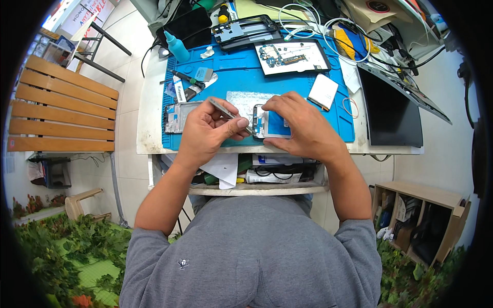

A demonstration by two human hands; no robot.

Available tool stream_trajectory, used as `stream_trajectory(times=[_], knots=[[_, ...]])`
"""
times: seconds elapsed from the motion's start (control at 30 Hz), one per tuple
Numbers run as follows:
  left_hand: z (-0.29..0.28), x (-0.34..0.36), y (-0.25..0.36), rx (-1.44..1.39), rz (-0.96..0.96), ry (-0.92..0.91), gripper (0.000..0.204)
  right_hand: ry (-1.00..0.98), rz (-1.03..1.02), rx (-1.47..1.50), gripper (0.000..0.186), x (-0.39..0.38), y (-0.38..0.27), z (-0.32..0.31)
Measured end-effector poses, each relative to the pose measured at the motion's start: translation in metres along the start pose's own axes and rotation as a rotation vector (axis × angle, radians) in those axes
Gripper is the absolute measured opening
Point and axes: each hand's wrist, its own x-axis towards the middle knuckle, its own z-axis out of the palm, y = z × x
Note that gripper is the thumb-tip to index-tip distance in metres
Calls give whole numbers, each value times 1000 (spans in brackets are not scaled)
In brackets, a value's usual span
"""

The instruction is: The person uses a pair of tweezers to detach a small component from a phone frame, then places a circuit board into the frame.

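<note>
My left hand (208,131) is closed around a slim grey metal tool (222,109), possibly tweezers. Its lower tip meets the top end of an opened phone frame (259,121). My right hand (308,126) steadies that frame, fingers along its far edge and thumb along its near edge. Between those fingers the frame shows a bright blue surface (277,124); its right end is hidden under the hand. Beside my left hand lies a second opened phone housing (177,117), partly covered by that hand. Both frames rest on a blue work mat (233,77).
At the mat's back are a black tray of small circuit parts (292,55) and a dark bracket-like frame (246,32). A blue dropper bottle (177,47) and a screwdriver (188,78) sit left. White cables (328,25), a white box-like piece (323,91) and a dark panel (387,110) are right. Below, an open drawer (231,191) juts out.
</note>
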Motion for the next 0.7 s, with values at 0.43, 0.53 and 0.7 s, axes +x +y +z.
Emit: stream_trajectory(times=[0.43, 0.53, 0.7], knots=[[16, 2, -6, 0, 154, 150, 19, 225, 221, -108, 63, -10, -11, 19], [24, 5, -5, 55, 162, 177, 20, 209, 216, -125, 64, -10, -10, 20], [24, 14, -5, 258, 75, 158, 22, 216, 214, -129, 66, -10, -10, 21]])
